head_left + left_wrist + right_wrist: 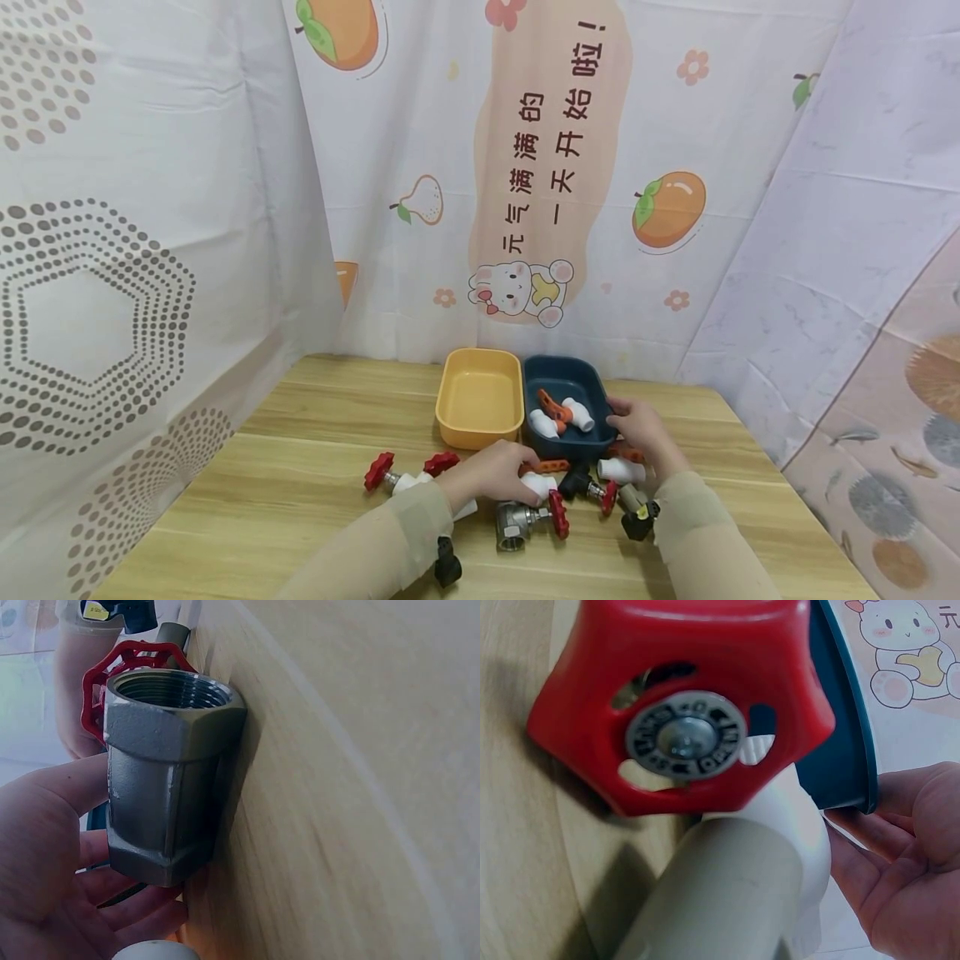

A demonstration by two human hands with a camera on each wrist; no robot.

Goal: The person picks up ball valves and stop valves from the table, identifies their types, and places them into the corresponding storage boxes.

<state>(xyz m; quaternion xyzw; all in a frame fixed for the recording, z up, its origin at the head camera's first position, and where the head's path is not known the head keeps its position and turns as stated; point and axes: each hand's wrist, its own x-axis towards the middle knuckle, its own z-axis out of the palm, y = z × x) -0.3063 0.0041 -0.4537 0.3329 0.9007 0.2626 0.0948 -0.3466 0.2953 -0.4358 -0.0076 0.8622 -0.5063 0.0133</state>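
My left hand (491, 477) reaches over the front of the bins, its thumb and fingers around a white ball valve (538, 483) with an orange lever. A metal gate valve (169, 772) with a red handwheel lies close by and hides part of the fingers in the left wrist view. At the right side of the blue bin (531, 371), my right hand (641, 429) grips the wall near its rim. Inside that bin lie white ball valves (577, 414) with orange levers. In the right wrist view a red handwheel (780, 780) fills the foreground.
A yellow bin (480, 358) stands against the blue one on its left. Red-wheeled white valves (405, 482) lie left of my left hand. Another white valve (622, 471), a black valve (576, 482) and a black-ended fitting (637, 523) lie before the blue bin. A patterned curtain hangs behind.
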